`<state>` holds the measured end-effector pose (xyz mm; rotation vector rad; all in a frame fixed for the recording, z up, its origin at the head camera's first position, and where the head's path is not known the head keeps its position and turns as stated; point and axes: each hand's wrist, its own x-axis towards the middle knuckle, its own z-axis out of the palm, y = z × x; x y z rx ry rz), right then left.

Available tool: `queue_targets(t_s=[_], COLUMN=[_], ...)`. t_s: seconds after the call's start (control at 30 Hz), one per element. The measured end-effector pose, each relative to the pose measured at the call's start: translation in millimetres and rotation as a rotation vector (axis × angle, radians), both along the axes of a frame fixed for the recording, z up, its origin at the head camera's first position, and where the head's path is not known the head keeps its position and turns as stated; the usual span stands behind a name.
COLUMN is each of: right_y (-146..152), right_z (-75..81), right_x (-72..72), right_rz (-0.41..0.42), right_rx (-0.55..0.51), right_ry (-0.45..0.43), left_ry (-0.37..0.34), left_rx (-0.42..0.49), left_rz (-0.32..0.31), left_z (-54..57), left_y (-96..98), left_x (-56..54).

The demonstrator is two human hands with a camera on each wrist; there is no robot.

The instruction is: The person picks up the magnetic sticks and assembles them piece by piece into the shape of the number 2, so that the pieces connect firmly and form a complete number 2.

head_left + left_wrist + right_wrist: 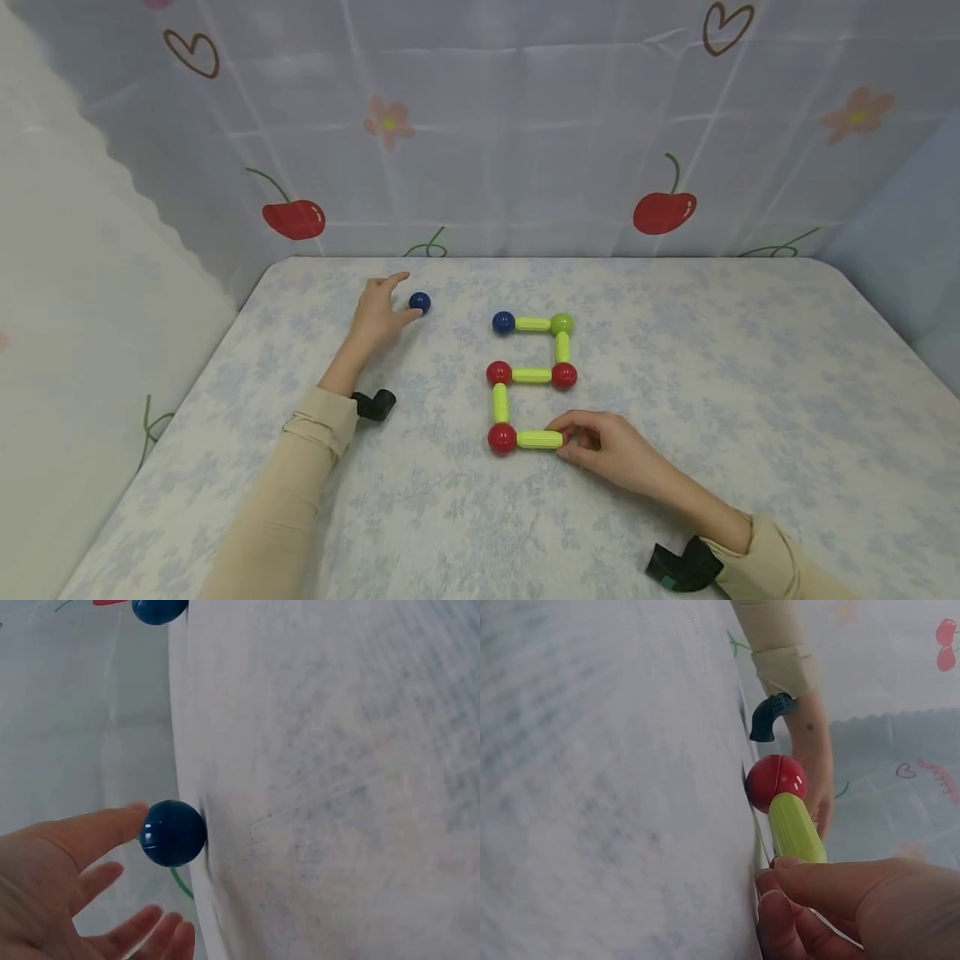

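Observation:
My right hand (611, 450) pinches the free end of a yellow-green ribbed rod (538, 439) between thumb and fingers. The rod's other end meets a red ball (502, 438), the near corner of a zigzag of balls and rods lying on the table. Toward the back left, my left hand (378, 315) is around a loose dark blue ball (420, 301) with fingers spread. In the left wrist view the thumb tip is right at that ball (173, 833), while the other fingers stand apart from it.
Farther along the zigzag come a red ball (498, 373), another red ball (564, 376), a green ball (562, 324) and a blue ball (503, 322) at its far end. A patterned cloth covers the table (720, 375). Behind its back edge hangs a curtain (480, 150).

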<state>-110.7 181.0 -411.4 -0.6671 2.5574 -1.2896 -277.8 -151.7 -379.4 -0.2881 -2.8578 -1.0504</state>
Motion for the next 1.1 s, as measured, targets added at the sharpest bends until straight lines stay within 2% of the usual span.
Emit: queue_targets(t_s=[0.13, 0.27, 0.37, 0.5, 0.6, 0.67, 0.73, 0.83, 0.97, 1.1], right_y=[-1, -3, -3, -2, -1, 0, 1, 2, 4, 10], right_z=[0.3, 1.3, 1.4, 1.2, 1.1, 1.1, 0.6, 0.2, 0.9, 2.5], right_x=[-0.1, 0.2, 0.4, 0.3, -0.1, -0.8, -1.4, -2.1, -2.5, -4.5], right_rz=[-0.01, -0.022, -0.031, -0.034, -0.036, -0.032, -0.023, -0.002, 0.037, 0.064], right_rx=[-0.009, -0.028, -0.039, -0.043, -0.041, -0.049, -0.068, -0.102, -0.157, -0.235], right_ry=[-0.022, -0.039, -0.043, -0.038, -0.033, -0.029, -0.026, -0.03, -0.059, -0.114], left_ry=[-0.062, -0.064, -0.038, 0.018, 0.042, 0.032, -0.006, -0.058, -0.083, -0.059], left_rx=[-0.029, -0.061, -0.044, 0.042, 0.104, 0.131, 0.153, 0.175, 0.201, 0.206], left_rz=[-0.073, -0.051, -0.033, -0.098, -0.23, -0.333, -0.428, -0.534, -0.63, -0.678], left_z=[-7.0, -9.4, -8.5, -3.5, 2.5, 6.7, 10.8, 13.5, 11.7, 7.1], left_y=[4.7, 10.0, 14.5, 27.7, 44.5, 58.1, 71.8, 90.1, 106.9, 116.7], left_x=[-10.7, -11.0, -3.6, 17.7, 40.8, 57.4, 73.7, 93.8, 111.3, 119.2])
